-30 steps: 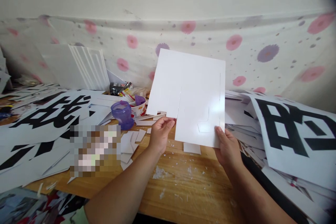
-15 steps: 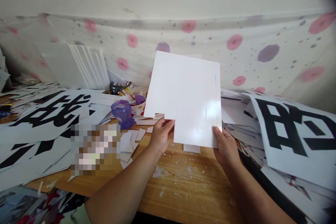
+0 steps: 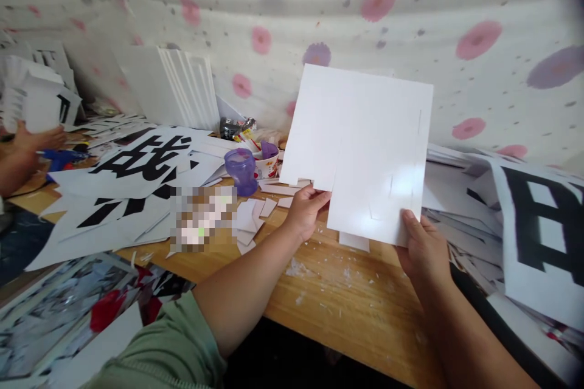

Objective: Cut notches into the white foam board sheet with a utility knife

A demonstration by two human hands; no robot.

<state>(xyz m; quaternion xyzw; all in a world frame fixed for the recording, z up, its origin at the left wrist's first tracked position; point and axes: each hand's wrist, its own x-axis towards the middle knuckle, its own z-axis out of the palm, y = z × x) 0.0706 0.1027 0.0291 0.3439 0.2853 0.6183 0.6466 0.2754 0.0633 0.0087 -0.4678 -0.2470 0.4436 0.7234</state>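
Note:
A white foam board (image 3: pixel 356 140) with cut lines and a notched lower edge is held up over the table, tilted towards me. My left hand (image 3: pixel 306 211) pinches its bottom edge near the notch, thumb in front and fingers behind. At the lower right corner my right hand (image 3: pixel 422 246) grips it the same way. Beneath the board a smaller white piece (image 3: pixel 354 241) shows in part. White offcuts (image 3: pixel 250 219) lie left of my left hand, near a purple translucent cup (image 3: pixel 241 171).
Sheets with large black characters lie left (image 3: pixel 146 155) and right (image 3: pixel 542 213) on stacked pieces. A printed tub (image 3: pixel 267 167) of tools stands behind the cup. White scraps dot the wooden table (image 3: pixel 328 304). At far left, another person's hand (image 3: pixel 34 137) holds a white box-like form (image 3: pixel 36 94).
The view has swung left, bringing the other person's hand and white form into sight. Both my hands keep their hold on the board.

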